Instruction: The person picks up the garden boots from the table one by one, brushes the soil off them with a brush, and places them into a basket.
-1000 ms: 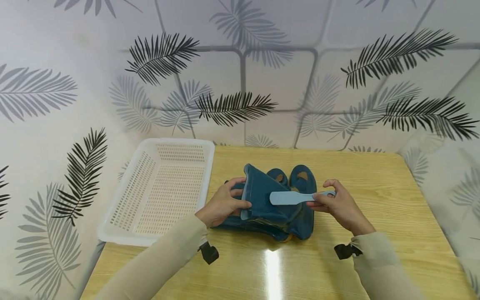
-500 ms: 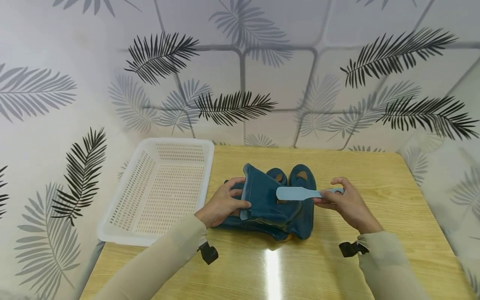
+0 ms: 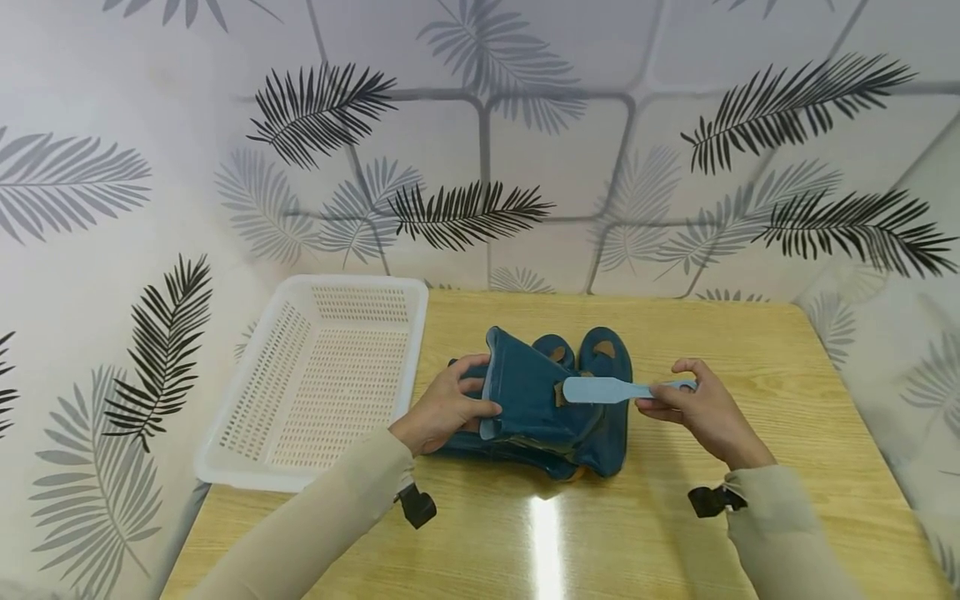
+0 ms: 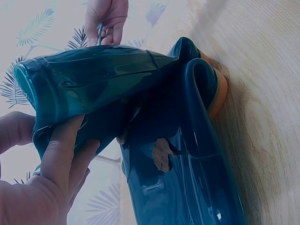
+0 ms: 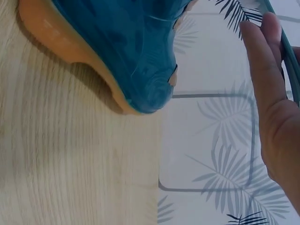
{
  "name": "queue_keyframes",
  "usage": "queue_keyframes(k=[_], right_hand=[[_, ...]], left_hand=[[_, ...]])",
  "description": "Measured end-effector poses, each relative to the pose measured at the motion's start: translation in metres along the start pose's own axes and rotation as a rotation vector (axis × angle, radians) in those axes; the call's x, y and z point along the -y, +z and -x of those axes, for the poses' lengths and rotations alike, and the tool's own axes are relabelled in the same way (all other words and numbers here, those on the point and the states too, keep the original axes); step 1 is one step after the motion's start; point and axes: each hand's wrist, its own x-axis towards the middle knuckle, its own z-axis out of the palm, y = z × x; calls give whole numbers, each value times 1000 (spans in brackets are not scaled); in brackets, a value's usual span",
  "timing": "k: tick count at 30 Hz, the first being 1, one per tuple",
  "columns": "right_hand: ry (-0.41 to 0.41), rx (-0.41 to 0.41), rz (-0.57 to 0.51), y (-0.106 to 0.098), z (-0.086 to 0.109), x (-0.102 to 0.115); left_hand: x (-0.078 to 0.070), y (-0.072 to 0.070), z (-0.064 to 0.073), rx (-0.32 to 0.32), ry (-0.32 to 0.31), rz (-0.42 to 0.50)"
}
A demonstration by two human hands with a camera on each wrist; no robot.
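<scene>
Two dark teal rubber boots with orange-brown soles lie together on the table. My left hand grips the upper boot's shaft at its open top, which points left. Brown patches mark the boots, one on the upper shaft and another on the lower boot in the left wrist view. In my right hand, thumb and fingers pinch the handle of a light blue, flat, spatula-like scraper. Its broad end overlaps the boot in the head view; contact cannot be told.
A white perforated plastic basket stands left of the boots. The wooden table meets a leaf-patterned backdrop behind and at the sides. Bare tabletop extends right and in front of the boots.
My right hand has drawn the scraper rightward along the shaft, and a brown patch beside its broad end now shows. The left hand and boots have stayed nearly still.
</scene>
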Motion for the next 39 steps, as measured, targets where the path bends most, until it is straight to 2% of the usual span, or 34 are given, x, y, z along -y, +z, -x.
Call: queue_keyframes(k=[5, 9, 12, 15, 19, 22, 24, 28, 32, 39], right_hand=[[-18, 13, -59, 9, -5, 1], [1, 23, 0, 16, -8, -2], [9, 12, 55, 12, -6, -3], [2, 4, 63, 5, -3, -2], [-14, 1, -13, 2, -2, 2], [-24, 8, -71, 6, -5, 2], [-24, 18, -73, 10, -7, 1], [-5, 22, 4, 13, -8, -2], [11, 4, 60, 6, -5, -2], [-29, 5, -65, -5, -4, -2]], left_hand=[[0, 0, -1, 1, 5, 3], [0, 0, -1, 2, 5, -2], [1, 1, -1, 2, 4, 0], [1, 1, -1, 3, 4, 5], [0, 1, -2, -2, 2, 6], [0, 1, -2, -6, 2, 4], [0, 2, -2, -9, -2, 8], [1, 2, -2, -7, -3, 12], [2, 2, -2, 5, -1, 16], [1, 1, -1, 14, 9, 9]])
